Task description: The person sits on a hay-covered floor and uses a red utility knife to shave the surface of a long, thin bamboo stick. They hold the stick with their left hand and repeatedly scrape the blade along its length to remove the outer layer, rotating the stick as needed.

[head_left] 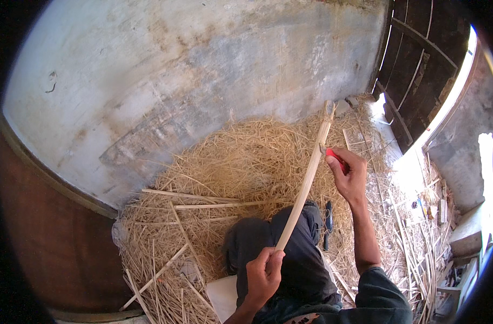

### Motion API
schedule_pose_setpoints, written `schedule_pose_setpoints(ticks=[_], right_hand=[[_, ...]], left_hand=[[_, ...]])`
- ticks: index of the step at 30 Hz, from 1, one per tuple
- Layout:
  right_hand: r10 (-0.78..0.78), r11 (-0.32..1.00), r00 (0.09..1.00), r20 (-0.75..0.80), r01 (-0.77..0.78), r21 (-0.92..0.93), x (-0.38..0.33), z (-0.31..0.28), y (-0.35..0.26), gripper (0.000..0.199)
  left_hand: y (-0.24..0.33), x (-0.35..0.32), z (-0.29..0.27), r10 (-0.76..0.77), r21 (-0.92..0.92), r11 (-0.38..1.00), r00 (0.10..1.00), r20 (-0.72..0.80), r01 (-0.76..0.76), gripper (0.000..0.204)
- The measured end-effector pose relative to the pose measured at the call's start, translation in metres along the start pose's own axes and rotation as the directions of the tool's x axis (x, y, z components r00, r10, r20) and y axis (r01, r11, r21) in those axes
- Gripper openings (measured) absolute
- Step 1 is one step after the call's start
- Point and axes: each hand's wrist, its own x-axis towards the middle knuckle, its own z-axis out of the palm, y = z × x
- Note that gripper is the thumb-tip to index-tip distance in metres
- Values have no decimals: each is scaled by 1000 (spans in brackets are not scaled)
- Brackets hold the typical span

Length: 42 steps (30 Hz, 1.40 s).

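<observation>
Bamboo strip point(307, 181), pale yellow-tan and long, runs on a slant from just above the person's lap up toward the far edge of the straw heap. It is slim and smooth along most of its length, slightly bowed, with a rougher, split-looking top end near the wall. The left hand point(263, 276) is closed around its lower end, fingers wrapped tight. The right hand point(348, 174) is closed on a small red-handled tool point(335, 157), held against the strip's upper part; the blade itself is too small to make out. Under the strip lies the person's bent knee in dark grey trousers point(289, 254), and a dark slim object point(328, 216) rests on the straw just beside that leg. Loose dry straw point(230, 173) covers the floor all around, with several more pale split strips point(203, 205) lying across it to the left. Behind the heap rises a stained, whitewashed wall point(176, 70), and to the right stands a dark wooden door point(419, 70) with bright daylight beside it. More cut strips lie scattered at the right.
</observation>
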Motion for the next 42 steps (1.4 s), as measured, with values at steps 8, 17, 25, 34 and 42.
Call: schedule_pose_setpoints(ticks=[8, 17, 25, 34, 42], right_hand=[[213, 781, 932, 295, -344, 521, -40, 29, -2, 32], [177, 742, 869, 462, -427, 517, -56, 29, -43, 28], [-217, 963, 947, 238, 168, 211, -64, 14, -47, 28], [-379, 923, 893, 240, 384, 29, -72, 4, -57, 34], [-365, 930, 916, 164, 365, 29, -71, 10, -55, 29]], left_hand=[[-6, 12, -11, -72, -54, 996, 994, 79, 77, 21], [22, 41, -17, -58, 12, 998, 983, 176, 57, 27], [46, 47, -6, -1, -73, 997, 994, 108, 9, 34], [45, 48, 10, 104, 70, 992, 995, -7, -104, 38], [45, 45, 5, 36, 84, 996, 999, 19, -37, 40]])
